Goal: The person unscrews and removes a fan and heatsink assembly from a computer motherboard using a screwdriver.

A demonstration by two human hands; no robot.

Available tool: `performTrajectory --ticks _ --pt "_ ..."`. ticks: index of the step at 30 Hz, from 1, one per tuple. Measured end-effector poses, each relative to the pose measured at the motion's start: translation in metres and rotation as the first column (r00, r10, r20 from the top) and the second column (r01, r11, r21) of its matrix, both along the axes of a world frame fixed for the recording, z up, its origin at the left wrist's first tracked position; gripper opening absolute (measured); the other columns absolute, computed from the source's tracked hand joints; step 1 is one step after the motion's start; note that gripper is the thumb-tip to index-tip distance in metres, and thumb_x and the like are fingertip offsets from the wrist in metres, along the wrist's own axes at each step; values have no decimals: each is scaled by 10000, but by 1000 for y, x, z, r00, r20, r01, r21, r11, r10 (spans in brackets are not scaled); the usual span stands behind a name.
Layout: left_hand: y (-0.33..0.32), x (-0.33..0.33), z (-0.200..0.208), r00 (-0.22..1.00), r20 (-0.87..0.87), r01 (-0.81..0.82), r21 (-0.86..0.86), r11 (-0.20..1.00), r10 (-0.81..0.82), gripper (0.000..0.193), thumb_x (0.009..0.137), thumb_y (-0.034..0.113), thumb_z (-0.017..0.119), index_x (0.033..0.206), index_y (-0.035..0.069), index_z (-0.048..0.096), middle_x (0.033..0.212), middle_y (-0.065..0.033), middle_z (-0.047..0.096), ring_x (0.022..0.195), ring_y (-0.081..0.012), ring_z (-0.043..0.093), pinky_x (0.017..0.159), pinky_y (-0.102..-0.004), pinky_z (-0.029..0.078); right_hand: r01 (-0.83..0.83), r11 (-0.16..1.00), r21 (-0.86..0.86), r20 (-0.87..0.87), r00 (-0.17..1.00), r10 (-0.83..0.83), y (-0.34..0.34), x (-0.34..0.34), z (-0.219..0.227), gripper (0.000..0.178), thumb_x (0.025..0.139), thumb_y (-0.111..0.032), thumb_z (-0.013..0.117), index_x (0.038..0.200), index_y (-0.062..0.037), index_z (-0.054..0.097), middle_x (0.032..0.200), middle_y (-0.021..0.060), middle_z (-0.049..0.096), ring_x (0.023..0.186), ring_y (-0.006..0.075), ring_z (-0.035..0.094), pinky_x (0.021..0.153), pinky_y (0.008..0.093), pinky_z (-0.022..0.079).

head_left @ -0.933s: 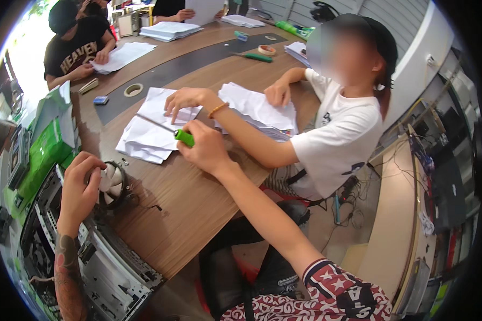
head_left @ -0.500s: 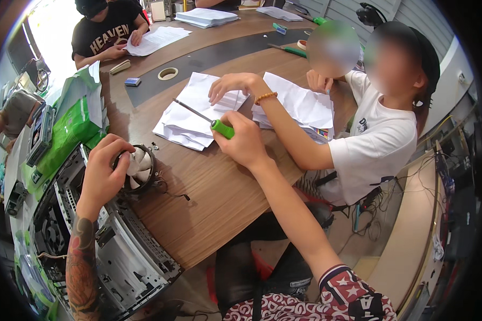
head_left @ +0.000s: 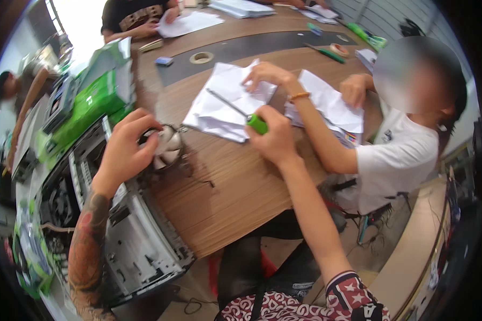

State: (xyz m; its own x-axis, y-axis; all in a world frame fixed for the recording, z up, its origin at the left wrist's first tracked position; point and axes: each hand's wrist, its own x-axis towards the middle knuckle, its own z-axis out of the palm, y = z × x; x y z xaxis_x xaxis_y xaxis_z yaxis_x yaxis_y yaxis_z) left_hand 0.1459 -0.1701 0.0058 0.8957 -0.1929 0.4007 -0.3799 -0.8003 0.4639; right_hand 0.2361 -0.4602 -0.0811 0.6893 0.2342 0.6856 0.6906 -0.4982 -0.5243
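My left hand (head_left: pixel 128 144) has its fingers and thumb curled over the near-left rim of a round cooling fan (head_left: pixel 170 147). Pale blades sit in the fan's dark frame, and a short cable (head_left: pixel 203 183) trails from it onto the table. In my right hand (head_left: pixel 276 136) is a screwdriver (head_left: pixel 227 102), gripped by its green handle, its long shaft pointing up and left over white papers (head_left: pixel 211 109). Below my left hand, an opened computer case (head_left: pixel 139 241) of grey metal lies along the table's left side.
At my right a co-worker in a white shirt reaches a hand (head_left: pixel 268 75) over the papers. A tape roll (head_left: pixel 202 58) and small blue box (head_left: pixel 164 61) lie beyond. Green packaging (head_left: pixel 96 99) stands behind the case. Another person handles sheets (head_left: pixel 190 24) across the wooden table (head_left: pixel 235 198).
The whole view has shifted, so the table and both hands appear farther right. My hands keep about the same places by the fan and papers. The co-worker's head has turned or lowered.
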Motion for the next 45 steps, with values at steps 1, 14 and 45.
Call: performTrajectory --ticks 1,14,45 --pt "2 0 0 999 30 23 11 1000 -23 141 804 57 578 898 -16 654 898 -147 600 866 -336 614 792 -383 485 -34 999 39 -16 999 35 1 -2 3 212 743 -77 750 824 -42 557 778 161 605 730 373 624 640 436 488" --pt "2 -1 -3 999 17 30 48 998 -31 262 719 -39 489 881 1 691 1000 -110 587 932 -287 595 832 -367 475 -64 998 -5 -95 994 63 3 -5 2 188 768 -67 768 813 -26 590 755 121 632 656 285 622 599 366 476" --pt "3 1 -6 990 96 -114 147 982 101 209 762 -38 493 779 27 690 954 -121 590 919 -330 581 823 -401 487 -28 1000 -11 -107 994 27 -1 -4 1 170 754 -35 746 837 -3 601 729 112 630 613 228 599 582 333 472"
